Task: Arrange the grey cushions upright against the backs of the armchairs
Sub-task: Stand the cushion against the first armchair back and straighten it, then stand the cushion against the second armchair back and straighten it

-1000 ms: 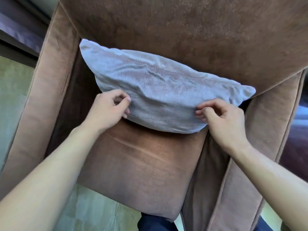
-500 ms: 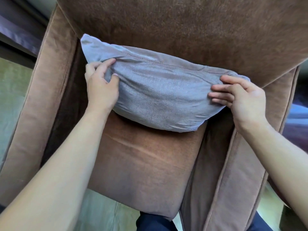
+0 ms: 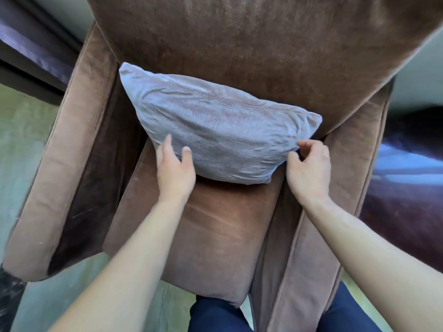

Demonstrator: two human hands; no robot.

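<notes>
Grey cushion [image 3: 215, 130] on seat [image 3: 211, 236], leaning on brown armchair back [image 3: 239, 44]. Left hand [image 3: 175, 173] flat and loose at near-left edge; right hand [image 3: 309, 171] curled, unclamped, at near-right corner. Risk: soft fill slumps forward on release; cushion sits skewed.

Both hands [image 3: 242, 171] touch the grey cushion [image 3: 215, 130] leaning against the armchair [image 3: 239, 44] back.

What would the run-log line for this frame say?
stage: settling | grey cushion: upright against armchair back | left hand: open at its lower left edge | right hand: open at lower right corner
</notes>
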